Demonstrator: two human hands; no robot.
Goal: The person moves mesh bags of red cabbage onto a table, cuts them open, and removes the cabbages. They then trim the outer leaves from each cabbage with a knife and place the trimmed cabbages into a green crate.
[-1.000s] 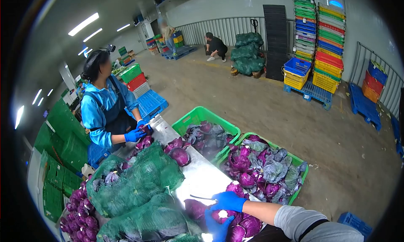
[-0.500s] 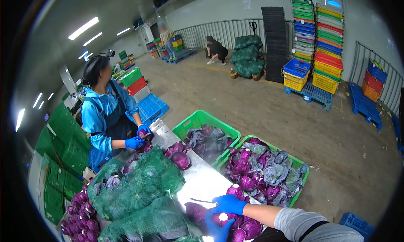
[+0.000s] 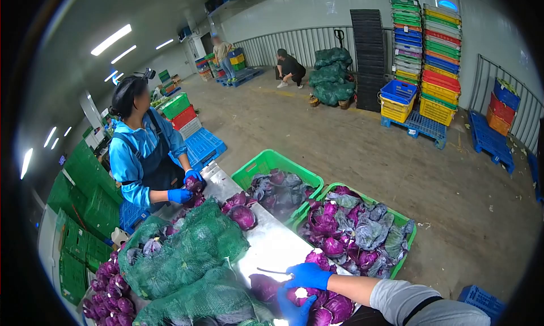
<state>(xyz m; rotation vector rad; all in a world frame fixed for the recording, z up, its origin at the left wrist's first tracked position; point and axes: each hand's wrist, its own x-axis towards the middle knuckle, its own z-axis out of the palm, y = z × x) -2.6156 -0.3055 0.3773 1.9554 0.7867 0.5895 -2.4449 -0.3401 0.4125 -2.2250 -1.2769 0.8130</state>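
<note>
My right hand [image 3: 309,276], in a blue glove, is closed around what looks like a knife [image 3: 271,271]; its thin dark blade points left over the metal table and its handle is hidden. Below it, my left hand [image 3: 292,310], also gloved in blue, rests its curved fingers against a red cabbage [image 3: 301,292] with a pale cut stem facing up. Other red cabbages [image 3: 340,308] crowd the table edge beside both hands. One more cabbage [image 3: 264,286] lies left of the knife hand.
Green mesh sacks of cabbages [image 3: 198,241] fill the table's left side. Two green crates [image 3: 411,235] of cabbage leaves stand along its far edge. Across the table a co-worker [image 3: 148,150] in blue gloves handles a cabbage [image 3: 194,184]. Stacked crates [image 3: 441,65] stand by the wall.
My hands stay nearly in place at the cabbage. The co-worker's hands shift slightly around their cabbage. The camera view moves very little.
</note>
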